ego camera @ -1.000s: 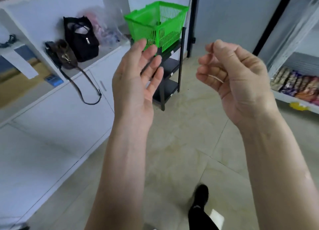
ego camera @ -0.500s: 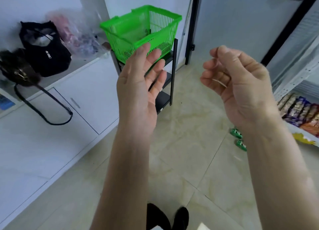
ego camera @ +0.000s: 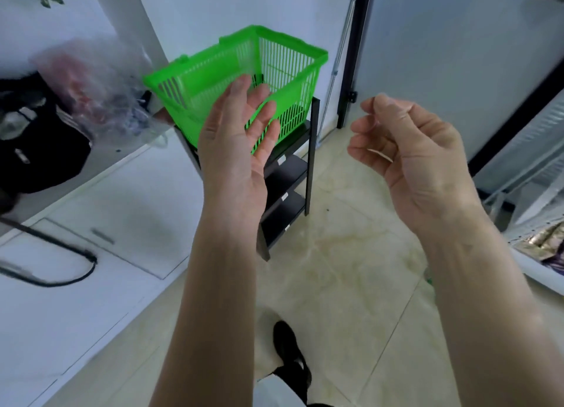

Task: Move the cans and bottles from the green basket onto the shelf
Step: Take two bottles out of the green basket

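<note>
Raising both arms ahead of me, I hold nothing in either. My left hand point(ego camera: 235, 141) is spread, palm turned inward, fingers nearly straight; my right hand point(ego camera: 418, 159) has its fingers loosely curled, empty. My shoe point(ego camera: 287, 342) shows on the tiled floor below.

Beyond my left fingertips, and apart from them, the green basket point(ego camera: 213, 80) sits on top of a narrow black rack point(ego camera: 287, 174) beside a white counter point(ego camera: 100, 211). From this angle I see only its mesh walls and cannot tell whether cans or bottles lie inside. A black bag point(ego camera: 36, 150) and a clear plastic bag point(ego camera: 91, 92) rest on the counter to the left; at the right edge, part of a shelf point(ego camera: 531, 263) with packets shows.

I judge the step to be the reach into the basket. To do it well, I should step close enough to look over the rim, come in from above, and wrap my fingers fully round one container before lifting it straight out.
</note>
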